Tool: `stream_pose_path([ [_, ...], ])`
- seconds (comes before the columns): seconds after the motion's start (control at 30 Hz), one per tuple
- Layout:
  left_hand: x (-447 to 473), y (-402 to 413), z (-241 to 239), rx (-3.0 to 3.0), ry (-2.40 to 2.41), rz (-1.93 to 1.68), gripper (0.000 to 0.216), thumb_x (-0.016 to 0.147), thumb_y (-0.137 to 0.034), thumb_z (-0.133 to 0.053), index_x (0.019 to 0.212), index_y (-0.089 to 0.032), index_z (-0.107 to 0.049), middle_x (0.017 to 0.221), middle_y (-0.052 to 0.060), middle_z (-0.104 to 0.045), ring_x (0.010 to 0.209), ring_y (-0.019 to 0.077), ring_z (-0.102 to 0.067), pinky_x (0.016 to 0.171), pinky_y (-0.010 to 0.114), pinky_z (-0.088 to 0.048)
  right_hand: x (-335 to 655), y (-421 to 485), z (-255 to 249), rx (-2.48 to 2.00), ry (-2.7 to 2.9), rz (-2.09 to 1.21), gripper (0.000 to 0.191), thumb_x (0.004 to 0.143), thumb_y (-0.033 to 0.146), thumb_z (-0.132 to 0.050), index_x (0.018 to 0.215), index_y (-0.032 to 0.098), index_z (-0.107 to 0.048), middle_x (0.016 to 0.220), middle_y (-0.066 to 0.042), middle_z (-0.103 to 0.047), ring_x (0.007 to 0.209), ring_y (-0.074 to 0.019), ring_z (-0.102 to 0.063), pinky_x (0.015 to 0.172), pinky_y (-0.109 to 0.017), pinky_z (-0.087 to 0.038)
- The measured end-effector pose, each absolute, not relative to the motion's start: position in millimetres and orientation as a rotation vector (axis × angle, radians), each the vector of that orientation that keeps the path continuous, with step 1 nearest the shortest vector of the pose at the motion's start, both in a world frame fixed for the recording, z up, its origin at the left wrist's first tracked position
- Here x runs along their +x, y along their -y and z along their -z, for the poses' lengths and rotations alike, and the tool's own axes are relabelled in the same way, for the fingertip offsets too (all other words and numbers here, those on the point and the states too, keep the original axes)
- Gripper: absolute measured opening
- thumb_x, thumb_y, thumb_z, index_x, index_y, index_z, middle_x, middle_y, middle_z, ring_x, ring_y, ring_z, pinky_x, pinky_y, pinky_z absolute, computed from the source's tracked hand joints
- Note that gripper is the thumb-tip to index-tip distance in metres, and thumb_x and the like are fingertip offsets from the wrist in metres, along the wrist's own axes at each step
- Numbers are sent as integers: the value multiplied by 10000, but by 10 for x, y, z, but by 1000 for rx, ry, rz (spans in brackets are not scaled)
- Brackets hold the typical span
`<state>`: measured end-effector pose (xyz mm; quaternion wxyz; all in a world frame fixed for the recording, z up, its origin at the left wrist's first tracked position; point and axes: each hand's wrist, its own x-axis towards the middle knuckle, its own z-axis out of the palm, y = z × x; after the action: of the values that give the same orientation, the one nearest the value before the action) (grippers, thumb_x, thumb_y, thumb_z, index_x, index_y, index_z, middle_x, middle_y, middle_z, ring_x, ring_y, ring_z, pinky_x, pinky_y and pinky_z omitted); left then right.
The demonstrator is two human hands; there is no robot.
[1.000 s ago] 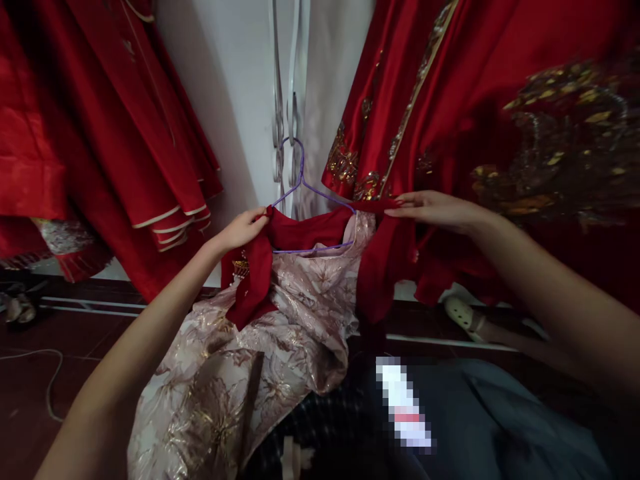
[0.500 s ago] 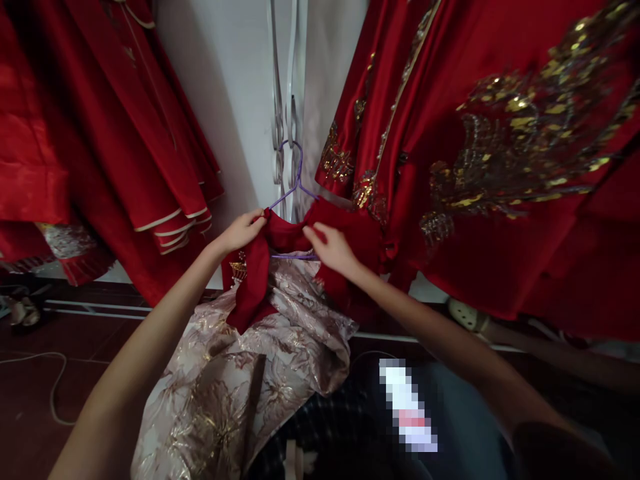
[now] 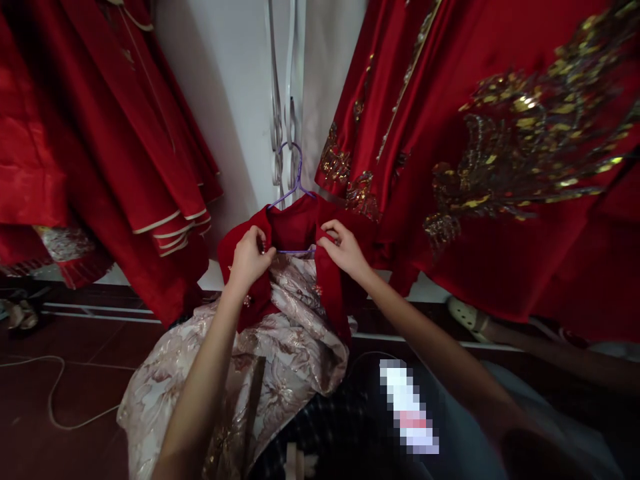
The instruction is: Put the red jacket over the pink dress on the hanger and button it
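A red jacket (image 3: pixel 295 225) hangs on a purple hanger (image 3: pixel 299 175), its front parted. My left hand (image 3: pixel 250 257) pinches the jacket's left front edge below the collar. On the opposite front edge, my right hand (image 3: pixel 344 248) has its fingers closed on the cloth. Pale pink brocade fabric (image 3: pixel 285 367) with gold flowers drapes from the hanger's lower bar, between the jacket fronts, down toward my lap. The hanger's hook is caught on a white metal stand (image 3: pixel 290 87) against the wall.
Red garments (image 3: pixel 165 153) hang at the left, and a red gown with gold sequins (image 3: pixel 520 160) at the right. A pale clog (image 3: pixel 463 313) on a person's foot is at lower right. A white cable (image 3: pixel 53 393) lies on the floor at left.
My left hand has moved down and right along the jacket front, and the left shoulder now lies spread over the hanger. My right hand has shifted slightly right, with the collar opened wider.
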<state>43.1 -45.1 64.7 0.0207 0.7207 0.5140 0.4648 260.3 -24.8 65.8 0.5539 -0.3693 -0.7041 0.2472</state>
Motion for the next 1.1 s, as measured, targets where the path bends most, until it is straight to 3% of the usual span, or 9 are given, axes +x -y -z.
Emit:
stream_pose_path([
  [0.27,769,603,-555,2063,-912,-1397,156,693,-101,-497,788,-193,-415,718,-45,-416,661,85,-430,643,200,-382,2090,491,-471,-721,1651,-690,55,747,186,-441,789,214,-417,648,51,-441,587,-107,-446,592,-227,-375],
  [0.43,828,670,-339,1805,-900,-1657,247,724,-115,-548,936,-204,-457,895,10,-521,828,106,-534,795,249,-443,2142,528,-439,-612,1576,-868,189,732,217,-561,877,220,-439,759,30,-488,704,-112,-505,616,-216,-412],
  [0.53,837,652,-215,1588,-886,-1771,262,724,-147,-592,938,-204,-452,860,16,-573,828,112,-587,810,272,-475,2204,533,-385,-590,1589,-959,204,747,267,-579,906,223,-460,845,2,-523,781,-125,-529,650,-228,-452],
  [0.73,804,685,-147,1636,-1020,-1740,118,745,-194,-595,849,-179,-541,860,34,-624,832,135,-622,805,288,-505,2224,570,-326,-678,1666,-789,165,779,283,-568,916,222,-498,894,-23,-549,853,-136,-551,695,-241,-486],
  [1.1,777,846,-255,1884,-1148,-1706,146,798,-205,-543,936,-194,-589,941,42,-656,887,155,-628,838,311,-504,2307,617,-406,-677,1750,-636,188,802,303,-576,962,204,-573,947,-45,-628,882,-147,-605,733,-274,-527],
])
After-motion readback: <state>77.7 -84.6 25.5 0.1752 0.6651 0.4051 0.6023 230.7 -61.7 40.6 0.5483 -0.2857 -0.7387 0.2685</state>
